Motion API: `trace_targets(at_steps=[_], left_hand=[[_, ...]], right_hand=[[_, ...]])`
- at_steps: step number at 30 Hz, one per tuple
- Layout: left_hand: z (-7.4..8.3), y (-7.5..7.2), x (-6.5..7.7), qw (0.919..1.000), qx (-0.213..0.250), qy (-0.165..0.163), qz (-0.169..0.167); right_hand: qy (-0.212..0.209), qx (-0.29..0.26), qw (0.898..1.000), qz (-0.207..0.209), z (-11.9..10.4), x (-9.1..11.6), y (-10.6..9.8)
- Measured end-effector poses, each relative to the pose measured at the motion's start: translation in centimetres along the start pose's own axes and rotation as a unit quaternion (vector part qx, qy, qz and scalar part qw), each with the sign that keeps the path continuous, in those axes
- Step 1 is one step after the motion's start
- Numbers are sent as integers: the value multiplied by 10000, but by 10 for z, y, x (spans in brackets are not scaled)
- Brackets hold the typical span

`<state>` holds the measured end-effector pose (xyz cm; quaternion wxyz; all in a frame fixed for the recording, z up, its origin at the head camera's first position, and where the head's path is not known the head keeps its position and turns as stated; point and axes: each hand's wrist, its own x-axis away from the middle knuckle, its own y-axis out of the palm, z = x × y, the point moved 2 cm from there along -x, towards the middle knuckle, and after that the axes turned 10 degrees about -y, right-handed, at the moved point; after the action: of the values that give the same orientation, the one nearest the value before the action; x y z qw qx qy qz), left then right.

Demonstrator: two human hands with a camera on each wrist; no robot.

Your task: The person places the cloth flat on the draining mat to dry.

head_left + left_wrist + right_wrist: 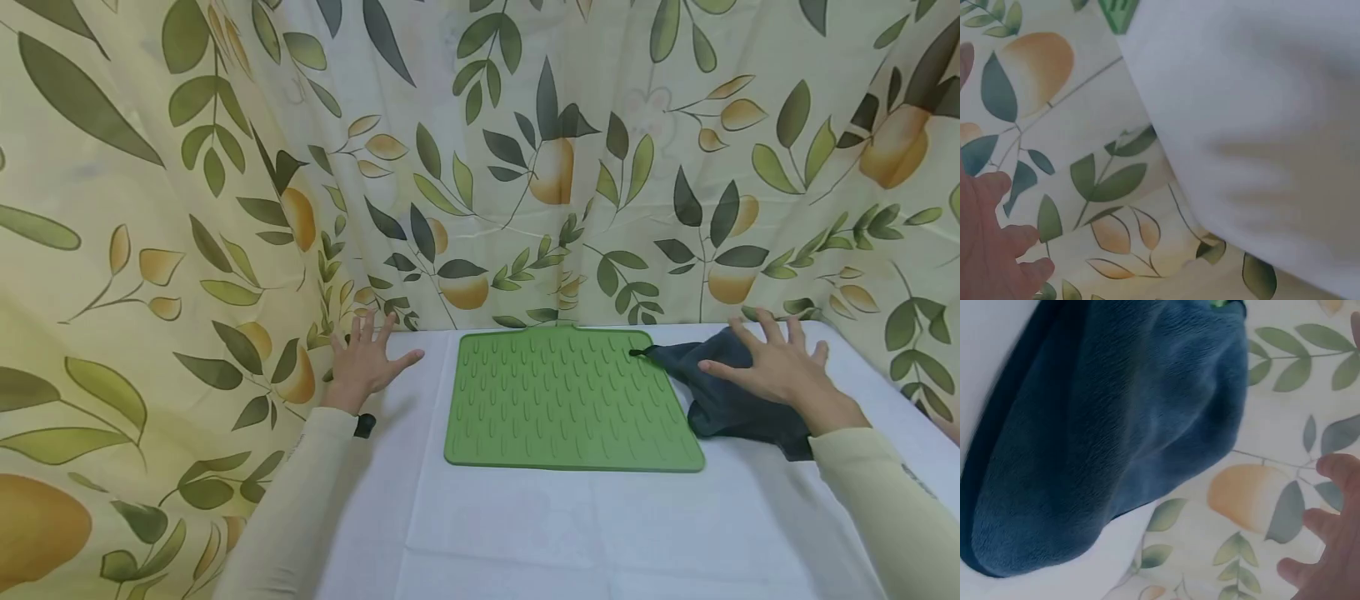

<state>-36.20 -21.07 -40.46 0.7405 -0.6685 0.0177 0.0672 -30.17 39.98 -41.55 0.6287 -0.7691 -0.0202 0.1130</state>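
A green silicone mat [562, 400] with rows of raised ridges lies flat on the table. Beside its right edge is a crumpled dark blue cloth [720, 400], whose black loop end reaches over the mat's upper right corner; in the right wrist view the cloth [1116, 437] looks fuzzy. My left hand [365, 362] is raised with spread fingers left of the mat, holding nothing. Above the cloth my right hand [783, 371] is spread too, hiding part of it, with nothing gripped. Fingers of the left hand [991, 237] and right hand [1335, 531] show at the edges of their wrist views.
A white-covered table [517, 533] carries the mat and cloth. Leaf-and-fruit-patterned curtains [480, 167] hang along its back and sides. A small black object [364, 426] sits at the left wrist.
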Motion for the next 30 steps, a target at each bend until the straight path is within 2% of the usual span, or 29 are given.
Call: trace_targets(at_steps=[5, 8, 11, 14, 18, 22, 25, 30], left_hand=[[6, 5, 2, 9995, 177, 125, 237], [12, 11, 7, 9978, 369, 210, 512], [22, 16, 14, 9926, 744, 341, 894], [34, 24, 21, 9822, 1429, 415, 1144], [47, 39, 27, 9634, 2459, 177, 1056], [54, 58, 27, 9487, 3046, -142, 841], [57, 71, 25, 9457, 3172, -258, 669], [59, 82, 24, 9482, 3120, -315, 516]], right_hand=[[-22, 18, 9999, -122, -11, 4, -2], [-118, -6, 9997, -234, -20, 8, -3], [-223, -381, 9990, -103, -31, 11, 0], [-336, -1006, 9939, 297, -44, 13, 5], [-366, -1601, 9823, 902, -56, 13, 10], [-82, -1820, 9749, 1276, -58, 11, 17], [186, -1926, 9720, 1336, -54, 9, 24], [427, -1915, 9719, 1304, -45, 6, 37]])
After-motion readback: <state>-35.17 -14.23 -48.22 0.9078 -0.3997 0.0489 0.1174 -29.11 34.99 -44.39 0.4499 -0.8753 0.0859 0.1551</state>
